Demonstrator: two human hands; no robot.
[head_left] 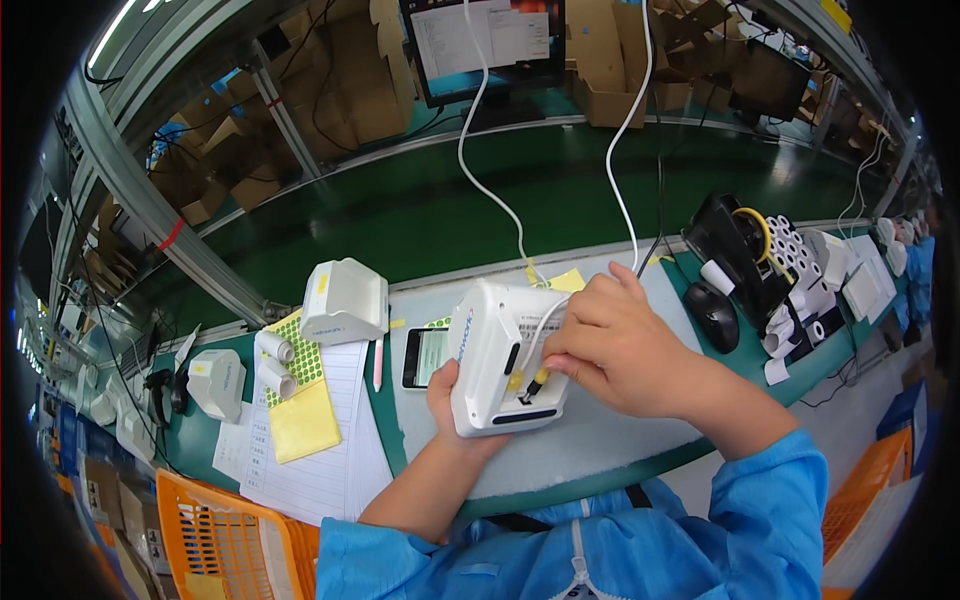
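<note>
A white plastic device [482, 365], boxy with rounded edges, is tilted above the grey mat with its slotted, labelled side up. My left hand [452, 408] is closed around its lower left side, thumb on the edge. Between the thumb and fingers of my right hand [625, 345] is a cable plug [538, 383], black with a yellow band, pointing at a small opening near the device's lower end. Whether its tip is inside cannot be made out. A white cable [546, 325] crosses the device's face to my right fingers.
Left of the mat lie a phone-like device [427, 356], a pen [378, 364], printed sheets [330, 440], yellow notes [305, 422] and another white housing [345, 300]. A black mouse [712, 316] and paper rolls [800, 290] are at right. White cables hang from above; an orange basket [225, 530] stands lower left.
</note>
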